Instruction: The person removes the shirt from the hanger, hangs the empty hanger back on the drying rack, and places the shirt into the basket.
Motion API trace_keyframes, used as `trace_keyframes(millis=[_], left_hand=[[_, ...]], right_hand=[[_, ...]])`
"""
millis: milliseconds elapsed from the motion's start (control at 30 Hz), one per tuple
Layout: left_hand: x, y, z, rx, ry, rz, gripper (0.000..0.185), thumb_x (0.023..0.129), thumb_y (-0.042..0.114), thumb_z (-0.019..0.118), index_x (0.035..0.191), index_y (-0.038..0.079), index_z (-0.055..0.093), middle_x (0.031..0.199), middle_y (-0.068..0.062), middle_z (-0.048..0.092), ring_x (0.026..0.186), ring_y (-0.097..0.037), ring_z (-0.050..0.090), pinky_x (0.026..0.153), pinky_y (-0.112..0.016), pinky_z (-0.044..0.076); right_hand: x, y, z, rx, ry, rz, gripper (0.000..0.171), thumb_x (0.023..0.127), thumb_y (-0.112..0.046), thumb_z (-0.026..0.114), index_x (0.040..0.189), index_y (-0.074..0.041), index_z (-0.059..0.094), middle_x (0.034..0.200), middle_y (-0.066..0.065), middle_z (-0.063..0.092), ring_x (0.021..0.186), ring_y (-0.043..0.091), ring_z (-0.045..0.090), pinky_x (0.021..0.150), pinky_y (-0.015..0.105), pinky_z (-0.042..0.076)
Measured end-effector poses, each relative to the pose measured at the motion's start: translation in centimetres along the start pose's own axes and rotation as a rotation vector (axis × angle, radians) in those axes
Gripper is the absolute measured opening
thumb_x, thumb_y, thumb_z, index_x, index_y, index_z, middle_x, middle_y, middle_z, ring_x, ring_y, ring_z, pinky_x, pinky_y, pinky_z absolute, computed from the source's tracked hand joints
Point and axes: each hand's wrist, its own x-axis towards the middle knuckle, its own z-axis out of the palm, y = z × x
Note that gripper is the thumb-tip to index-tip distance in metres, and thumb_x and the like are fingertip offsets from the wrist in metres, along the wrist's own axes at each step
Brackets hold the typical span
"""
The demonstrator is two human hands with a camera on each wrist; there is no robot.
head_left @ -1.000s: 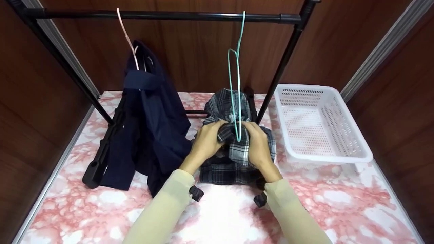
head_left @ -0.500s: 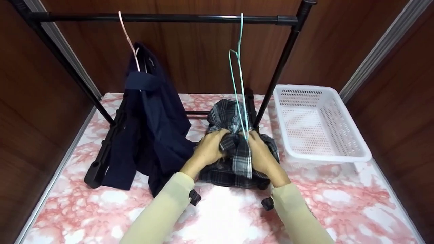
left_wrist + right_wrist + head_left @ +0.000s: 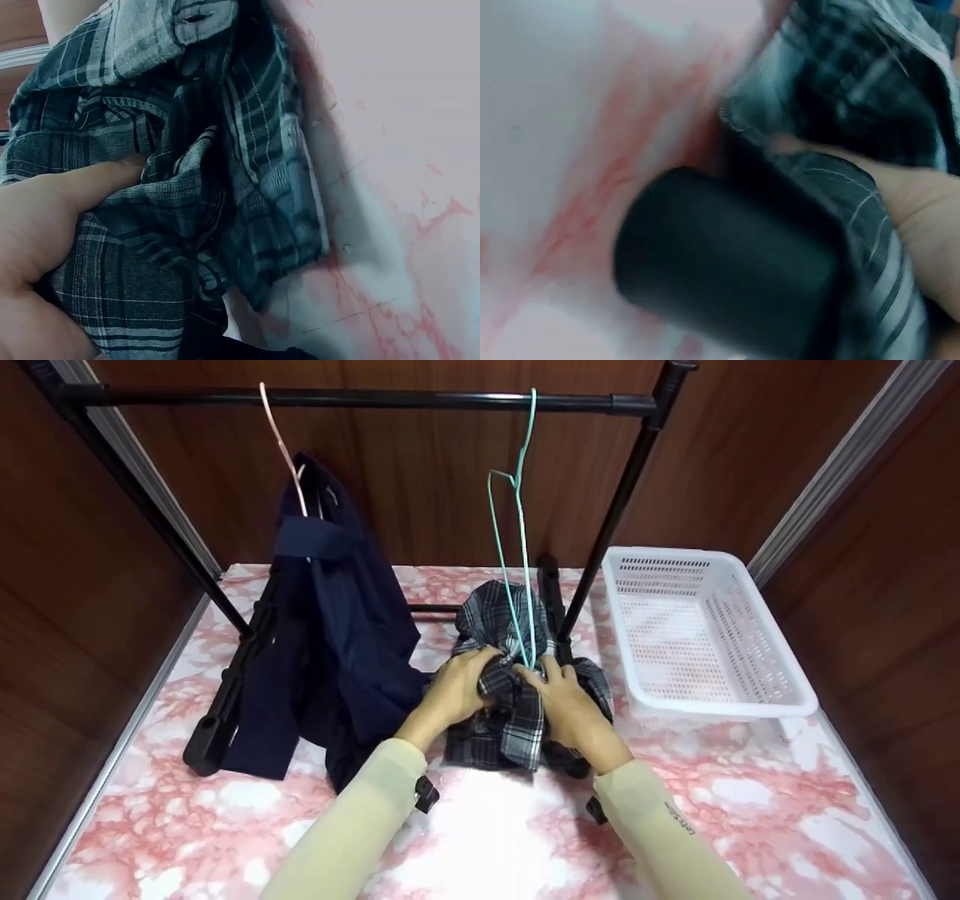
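Observation:
A dark grey and white plaid shirt [image 3: 495, 619] lies bunched at the foot of the rack's right side. My left hand [image 3: 457, 684] grips its left part; the thumb presses into the folds in the left wrist view, where a buttonhole strip [image 3: 204, 21] shows. My right hand [image 3: 564, 701] holds the shirt's right part, its fingers beside the lower end of a mint-green wire hanger [image 3: 523, 540]. That hanger hooks over the black bar [image 3: 405, 399], and its lower end meets the cloth. In the right wrist view, my thumb [image 3: 855, 161] lies inside a fold, partly blurred.
Navy trousers [image 3: 352, 615] hang on a pink hanger [image 3: 281, 446] at left, their legs reaching the tabletop. A white plastic basket [image 3: 724, 711] stands to the right. The rack's black foot [image 3: 720, 255] pokes out from under the shirt. Brown panels [image 3: 450, 487] enclose the back and sides.
Both hands have come slightly nearer with the shirt. The right hand's fingers have shifted to the hanger's lower end, and the mint-green hanger has swung, now leaning a little left at its upper part.

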Motion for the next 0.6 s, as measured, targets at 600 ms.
trace_keyframes(millis=[600], left_hand=[[0.8,2.2,-0.7,-0.091,0.134,-0.013,0.059,0.077,0.004,0.091,0.132,0.009,0.069,0.123,-0.015,0.076,0.118,-0.035,0.071,0.104,-0.049,0.055]], right_hand=[[0.7,1.5,-3.5,0.173,0.348,-0.116,0.063,0.082,0.022,0.062,0.137,-0.010,0.063,0.134,0.031,0.061,0.100,0.054,0.070,0.087,0.062,0.060]])
